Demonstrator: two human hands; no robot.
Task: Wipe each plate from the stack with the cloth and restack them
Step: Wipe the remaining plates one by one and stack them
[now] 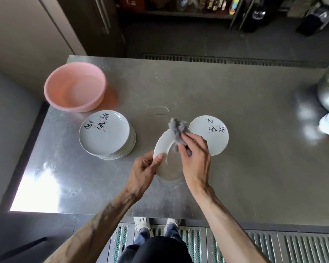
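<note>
- The left hand [143, 166] holds a white plate [166, 168] tilted above the steel surface [245, 149], fingers curled round its left rim, thumb on top.
- The right hand [195, 156] presses a grey cloth [178, 132] onto that plate, fingers bunched round it.
- The stack [106, 135] sits left; 1 plate [210, 133] lies right.
- A pink basin [74, 87] stands behind the stack.

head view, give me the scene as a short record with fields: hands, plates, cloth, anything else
left hand: grips the held plate by its rim
right hand: presses the grey cloth on that plate
held plate: tilted, above the table
tall stack: left of it, face up
right plate: face up on the table, right of it
pink basin: behind the tall stack
</note>
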